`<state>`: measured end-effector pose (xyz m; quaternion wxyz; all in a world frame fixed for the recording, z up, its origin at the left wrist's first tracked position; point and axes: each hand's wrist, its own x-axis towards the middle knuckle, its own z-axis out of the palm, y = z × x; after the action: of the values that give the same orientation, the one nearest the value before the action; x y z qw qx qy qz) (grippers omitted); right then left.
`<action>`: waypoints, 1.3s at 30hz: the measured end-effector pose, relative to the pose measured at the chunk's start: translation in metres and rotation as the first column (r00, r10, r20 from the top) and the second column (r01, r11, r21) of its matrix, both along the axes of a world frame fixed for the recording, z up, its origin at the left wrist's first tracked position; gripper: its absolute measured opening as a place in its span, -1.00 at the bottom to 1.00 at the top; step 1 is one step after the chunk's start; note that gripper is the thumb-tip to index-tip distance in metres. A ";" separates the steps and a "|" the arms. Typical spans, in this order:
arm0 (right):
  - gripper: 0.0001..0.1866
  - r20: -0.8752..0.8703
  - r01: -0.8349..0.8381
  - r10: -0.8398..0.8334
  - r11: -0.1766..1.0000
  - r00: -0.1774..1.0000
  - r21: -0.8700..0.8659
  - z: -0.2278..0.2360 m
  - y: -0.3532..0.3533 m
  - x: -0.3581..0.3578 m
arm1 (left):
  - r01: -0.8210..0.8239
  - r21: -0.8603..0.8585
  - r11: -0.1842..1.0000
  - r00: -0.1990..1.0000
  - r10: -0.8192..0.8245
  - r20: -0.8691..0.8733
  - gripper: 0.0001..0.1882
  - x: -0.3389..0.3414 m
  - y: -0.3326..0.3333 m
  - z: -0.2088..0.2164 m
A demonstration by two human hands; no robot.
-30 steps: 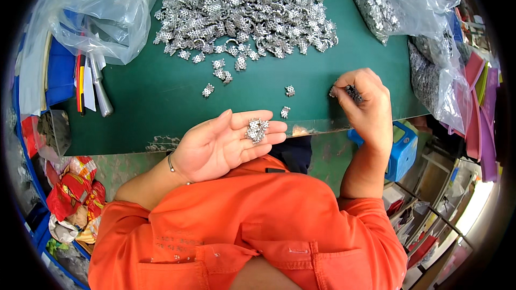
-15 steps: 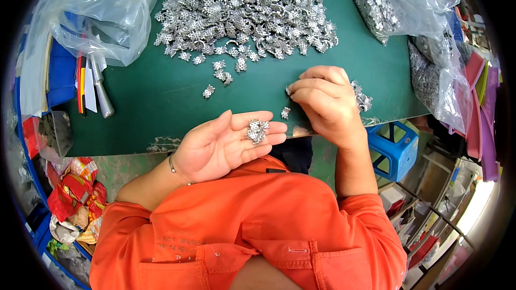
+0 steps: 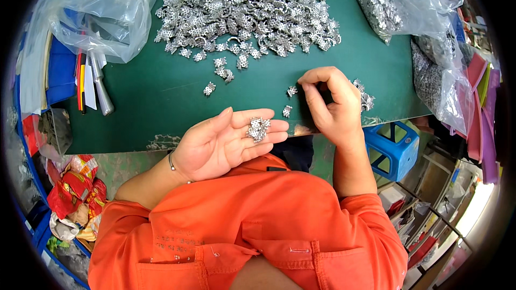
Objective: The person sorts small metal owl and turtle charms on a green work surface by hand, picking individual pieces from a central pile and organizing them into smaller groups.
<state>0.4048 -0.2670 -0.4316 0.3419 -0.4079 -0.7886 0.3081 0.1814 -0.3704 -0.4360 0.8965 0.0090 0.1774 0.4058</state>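
Note:
My left hand (image 3: 223, 142) lies palm up at the near edge of the green table (image 3: 150, 107), with a small cluster of silver metal pieces (image 3: 258, 129) resting on its fingers. My right hand (image 3: 330, 104) is over the table to the right, fingers curled down beside a loose silver piece (image 3: 291, 91); whether it pinches one I cannot tell. Another piece (image 3: 287, 111) lies just below. A big heap of the same silver pieces (image 3: 247, 11) covers the far middle of the table.
A clear plastic bag (image 3: 102, 13) sits at the far left over pens and a metal tool (image 3: 99, 86). Bags of silver parts (image 3: 424, 37) line the right side. A blue stool (image 3: 392, 147) stands below the table's right edge. Red wrappers (image 3: 72, 182) lie lower left.
My right hand has moved left from the table's right side toward the loose pieces in the middle. My left hand has stayed palm up with the pieces on it.

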 end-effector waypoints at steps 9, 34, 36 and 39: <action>-0.81 -0.136 -0.132 0.133 0.991 0.982 0.017 0.010 -0.004 -0.007 | -0.004 -0.014 1.000 1.000 0.003 -0.020 -0.24 0.002 0.002 0.002; -0.86 0.339 0.041 -0.079 0.992 0.938 0.118 0.040 0.014 0.062 | -0.031 -0.007 0.999 0.999 0.031 0.014 -0.25 0.001 -0.001 -0.002; -0.86 0.282 0.028 -0.078 0.984 0.956 0.178 0.036 0.017 0.056 | -0.028 -0.008 1.000 1.000 0.028 0.012 -0.25 0.000 0.000 -0.001; -0.75 0.226 -0.168 0.120 0.964 0.967 0.208 0.032 0.016 0.021 | -0.016 -0.008 1.000 1.000 0.016 0.006 -0.25 0.002 0.001 -0.001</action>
<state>0.4262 -0.2507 -0.4001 0.2768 -0.3383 -0.8779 0.1957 0.1829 -0.3695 -0.4365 0.8937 0.0028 0.1762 0.4125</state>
